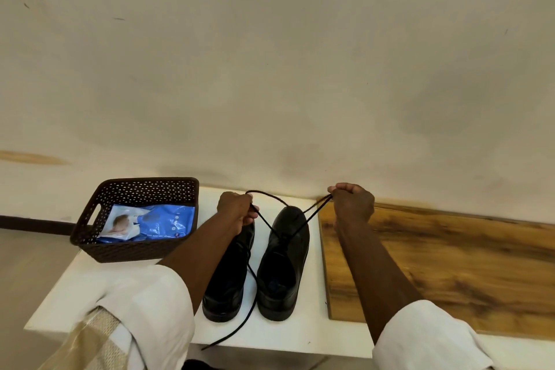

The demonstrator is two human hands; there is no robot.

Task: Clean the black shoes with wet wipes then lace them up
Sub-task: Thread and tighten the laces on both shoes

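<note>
Two black shoes stand side by side on the white table (294, 330), toes pointing away from me: the left shoe (228, 285) and the right shoe (285, 264). A black lace (267, 222) runs through the right shoe's eyelets and crosses above it. My left hand (237, 210) grips one end of the lace above the left shoe's toe. My right hand (353, 203) pinches the other end, pulled out to the right. A loose lace tail (237, 327) trails between the shoes to the table's front edge.
A dark brown perforated basket (90, 216) stands at the table's back left, holding a blue wet-wipes pack (156, 222). A wooden board (450, 264) lies along the right side. A plain wall rises right behind the table.
</note>
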